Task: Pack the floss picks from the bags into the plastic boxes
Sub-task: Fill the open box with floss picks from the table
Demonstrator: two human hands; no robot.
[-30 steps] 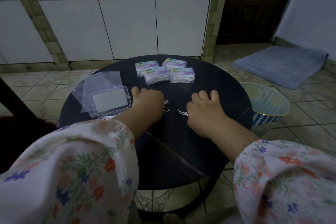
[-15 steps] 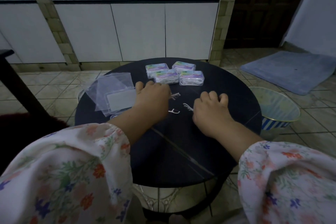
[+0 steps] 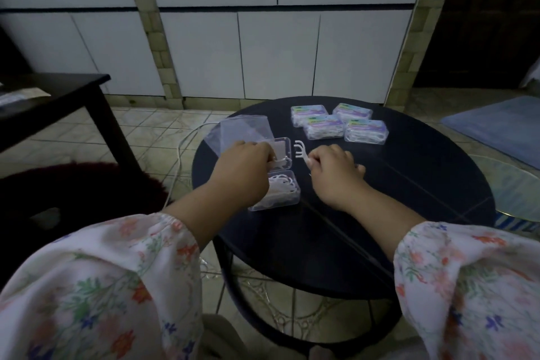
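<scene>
An open clear plastic box with white floss picks inside sits on the round dark table, its lid swung up behind it. My left hand hovers over the box and pinches a floss pick at the lid's edge. My right hand, just right of the box, pinches a few white floss picks that stick up from its fingers. Empty clear bags lie behind the box.
Several closed, filled boxes with purple labels sit at the table's far side. A white cable hangs left of the table. A dark side table stands at left, a striped bowl and blue mat at right.
Both hands lifted the loose picks off the table and moved left toward the open box. The camera view shifted, showing the box's picks.
</scene>
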